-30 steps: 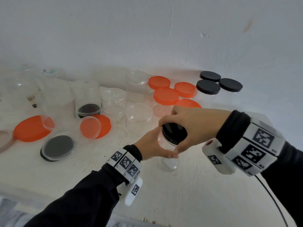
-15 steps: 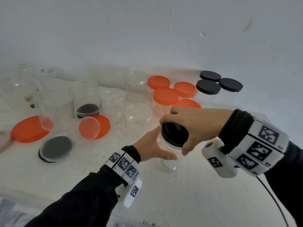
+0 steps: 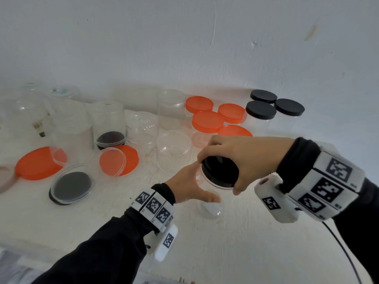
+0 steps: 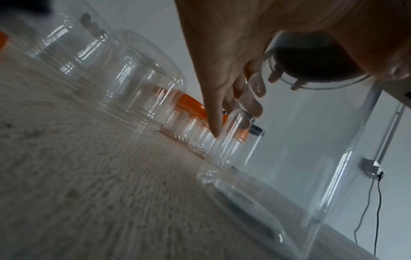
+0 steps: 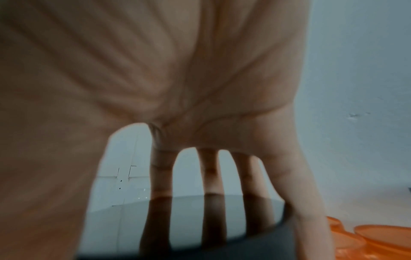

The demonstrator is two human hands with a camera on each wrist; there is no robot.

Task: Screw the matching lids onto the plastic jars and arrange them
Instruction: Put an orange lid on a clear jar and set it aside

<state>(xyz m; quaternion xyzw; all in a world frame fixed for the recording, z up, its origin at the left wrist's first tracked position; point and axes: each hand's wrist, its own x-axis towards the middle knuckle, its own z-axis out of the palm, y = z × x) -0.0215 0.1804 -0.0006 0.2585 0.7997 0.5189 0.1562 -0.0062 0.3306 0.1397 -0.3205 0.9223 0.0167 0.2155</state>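
A clear plastic jar point(image 3: 209, 210) stands upright on the white table, with a black lid point(image 3: 220, 173) on its mouth. My right hand point(image 3: 235, 158) reaches over from the right, and its thumb and fingers are curled round the lid's rim. The right wrist view shows those fingers point(image 5: 209, 172) spread down over the black lid point(image 5: 200, 219). My left hand point(image 3: 195, 184) is at the jar's left side with straight fingers and its thumb spread away from the wall. In the left wrist view the left fingers point(image 4: 222, 84) lie straight beside the clear jar point(image 4: 300, 158).
Capped jars stand at the back: orange-lidded ones point(image 3: 208, 121) and black-lidded ones point(image 3: 261, 109). Several open clear jars point(image 3: 174, 148) fill the back left. Loose orange lids point(image 3: 37, 162) and a black lid point(image 3: 71, 185) lie at the left. A cable point(image 3: 344, 253) runs at the right.
My left hand has let go of the jar, its thumb opening away from the wall. My right hand has kept its grip on the black lid and turned a little.
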